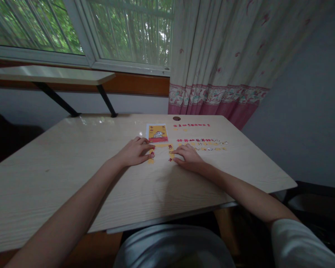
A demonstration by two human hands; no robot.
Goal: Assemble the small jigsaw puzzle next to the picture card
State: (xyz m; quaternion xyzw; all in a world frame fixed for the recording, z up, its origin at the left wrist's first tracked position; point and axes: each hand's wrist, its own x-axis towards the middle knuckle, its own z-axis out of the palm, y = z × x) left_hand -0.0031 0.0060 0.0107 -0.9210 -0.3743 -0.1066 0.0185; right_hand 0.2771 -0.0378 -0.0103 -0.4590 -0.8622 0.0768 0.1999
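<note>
On the wooden desk lies a partly joined jigsaw puzzle frame (163, 145) of yellow pieces with dark red prints. My left hand (134, 152) rests at its left side, fingers apart, fingertips on the pieces there. At the right side, my right hand (190, 158) touches the edge pieces with fingers spread. Just beyond them lies a picture card (157, 134), showing a white animal on yellow and red. To the right, loose puzzle pieces lie in rows: a red row (192, 125) farther back, and red, yellow and white rows (202, 144) nearer my right hand.
The desk (72, 160) has a round cable hole (176, 118) near its back edge. A raised shelf (50, 74) on black brackets stands at the back left. Behind are a window (131, 33) and a patterned curtain (212, 56). A dark chair (318, 204) is at the right.
</note>
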